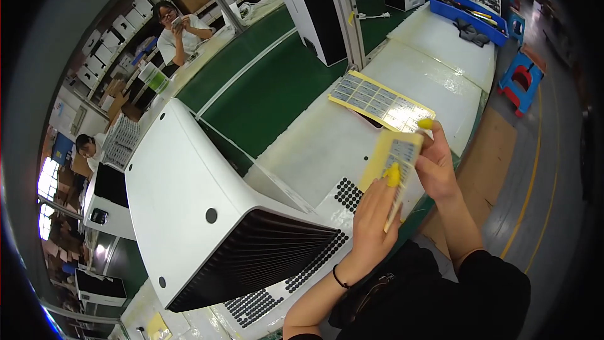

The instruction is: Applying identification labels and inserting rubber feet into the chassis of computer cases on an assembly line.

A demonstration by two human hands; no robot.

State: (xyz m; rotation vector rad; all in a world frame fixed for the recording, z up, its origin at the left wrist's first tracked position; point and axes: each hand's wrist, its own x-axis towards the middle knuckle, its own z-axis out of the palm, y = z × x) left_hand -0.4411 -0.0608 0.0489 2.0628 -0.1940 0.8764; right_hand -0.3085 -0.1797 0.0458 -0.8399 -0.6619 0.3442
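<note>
My left hand (375, 214) grips a yellow-backed label sheet (374, 164) with rows of grey labels, held up over the near edge of the bench. A yellow finger cot covers one of its fingertips. My right hand (438, 164) pinches the sheet's far right edge, its index finger, with another yellow cot, raised above it. Just beyond lies a second sheet of labels (377, 99) on the bench. Left of my hands, a large white appliance (189, 176) lies on its side, with a black ribbed face and round dark feet.
Sheets of round black pads (253, 307) lie beside and partly under the appliance. A metal post (346, 19) rises beyond the second label sheet. Farther off are a blue tool tray (469, 16), a green conveyor (270, 82), more white appliances (308, 12), and a seated person (179, 34).
</note>
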